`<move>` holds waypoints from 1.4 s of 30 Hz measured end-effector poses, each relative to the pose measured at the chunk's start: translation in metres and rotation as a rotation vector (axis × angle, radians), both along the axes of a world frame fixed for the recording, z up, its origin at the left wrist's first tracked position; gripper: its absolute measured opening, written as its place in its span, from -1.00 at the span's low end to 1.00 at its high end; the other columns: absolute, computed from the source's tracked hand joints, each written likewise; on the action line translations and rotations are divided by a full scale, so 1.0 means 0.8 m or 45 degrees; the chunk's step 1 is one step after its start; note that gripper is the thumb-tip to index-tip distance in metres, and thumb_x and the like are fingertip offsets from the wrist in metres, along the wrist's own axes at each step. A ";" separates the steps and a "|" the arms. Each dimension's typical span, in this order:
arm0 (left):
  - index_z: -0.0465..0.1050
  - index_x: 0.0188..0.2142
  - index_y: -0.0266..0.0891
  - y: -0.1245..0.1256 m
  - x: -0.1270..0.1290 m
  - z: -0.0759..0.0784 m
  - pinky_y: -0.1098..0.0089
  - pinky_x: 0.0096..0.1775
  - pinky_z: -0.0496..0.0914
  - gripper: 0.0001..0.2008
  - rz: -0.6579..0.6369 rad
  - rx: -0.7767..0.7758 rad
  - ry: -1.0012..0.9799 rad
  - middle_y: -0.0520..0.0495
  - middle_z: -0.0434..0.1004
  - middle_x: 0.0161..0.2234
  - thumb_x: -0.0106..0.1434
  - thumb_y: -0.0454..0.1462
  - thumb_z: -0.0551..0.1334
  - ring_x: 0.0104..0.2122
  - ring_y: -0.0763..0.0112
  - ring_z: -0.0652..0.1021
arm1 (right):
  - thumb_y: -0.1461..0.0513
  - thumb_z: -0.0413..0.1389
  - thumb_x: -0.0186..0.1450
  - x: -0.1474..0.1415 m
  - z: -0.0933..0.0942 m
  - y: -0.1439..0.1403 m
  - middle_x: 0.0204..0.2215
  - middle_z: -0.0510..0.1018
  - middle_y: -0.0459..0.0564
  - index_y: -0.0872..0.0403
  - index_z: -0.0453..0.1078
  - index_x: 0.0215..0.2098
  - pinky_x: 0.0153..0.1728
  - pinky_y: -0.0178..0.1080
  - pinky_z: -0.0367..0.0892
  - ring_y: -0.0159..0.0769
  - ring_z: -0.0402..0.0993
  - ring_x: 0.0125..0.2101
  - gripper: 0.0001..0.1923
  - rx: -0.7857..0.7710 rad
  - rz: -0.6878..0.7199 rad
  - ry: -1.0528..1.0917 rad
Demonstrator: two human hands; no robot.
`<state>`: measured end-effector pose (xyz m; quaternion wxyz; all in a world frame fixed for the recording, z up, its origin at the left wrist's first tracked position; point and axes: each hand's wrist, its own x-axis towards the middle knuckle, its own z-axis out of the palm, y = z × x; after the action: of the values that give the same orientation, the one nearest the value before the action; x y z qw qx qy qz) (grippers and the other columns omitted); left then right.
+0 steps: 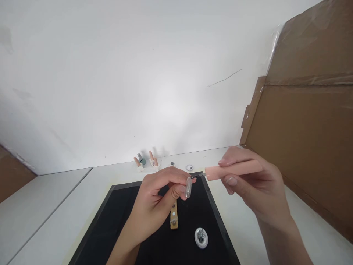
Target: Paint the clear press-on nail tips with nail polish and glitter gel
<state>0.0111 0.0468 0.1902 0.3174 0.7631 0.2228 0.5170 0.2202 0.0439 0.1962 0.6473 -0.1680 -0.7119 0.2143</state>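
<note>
My left hand [154, 197] is closed in a pinch on a small clear nail tip [188, 187], held above the black mat. My right hand [259, 195] grips the long pink cap of a nail polish brush [234, 170], lying almost level. The brush end [201, 175] points left and reaches the top of the nail tip; whether it touches cannot be made out. Below my left hand lies a narrow tan strip [174, 222] with small pieces on it, partly covered by the hand. To its right on the mat sits a white oval piece [201, 238] with a dark pattern.
Several polish bottles stand at the back by the wall, among them a green one [142, 160] and a pink-capped one [139, 166]. A small round white dish [189, 167] lies behind the black mat [121, 202]. A cardboard panel [303, 121] borders the right side.
</note>
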 end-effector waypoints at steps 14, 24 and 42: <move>0.55 -0.32 -0.18 0.003 0.005 0.008 0.44 -0.38 0.47 -0.81 0.007 0.021 0.080 -0.04 0.62 -0.39 0.31 -0.45 0.21 -0.39 0.39 0.59 | 0.31 0.23 0.28 0.002 0.007 -0.003 -0.44 0.53 -0.10 -0.04 0.49 -0.25 -0.55 -0.30 0.32 -0.38 0.40 -0.50 -0.89 -0.037 0.054 -0.110; 0.55 -0.34 -0.17 0.001 0.001 0.005 0.42 -0.36 0.48 -0.80 0.055 0.104 0.154 -0.03 0.62 -0.41 0.29 -0.47 0.22 -0.37 0.35 0.60 | 0.28 0.21 0.30 0.000 0.003 -0.001 -0.47 0.51 -0.11 -0.03 0.49 -0.29 -0.59 -0.31 0.32 -0.42 0.33 -0.59 -0.94 0.012 -0.085 -0.038; 0.53 -0.27 -0.16 0.005 0.004 0.007 0.42 -0.29 0.47 -0.77 0.069 0.169 0.229 -0.02 0.61 -0.35 0.29 -0.50 0.19 -0.37 0.41 0.57 | 0.32 0.21 0.29 0.002 0.008 -0.003 -0.41 0.51 -0.10 -0.03 0.47 -0.25 -0.54 -0.31 0.32 -0.39 0.38 -0.50 -0.89 -0.026 0.005 -0.162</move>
<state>0.0141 0.0507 0.1957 0.2310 0.8195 0.2361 0.4683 0.2215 0.0415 0.2024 0.5986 -0.1865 -0.7498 0.2116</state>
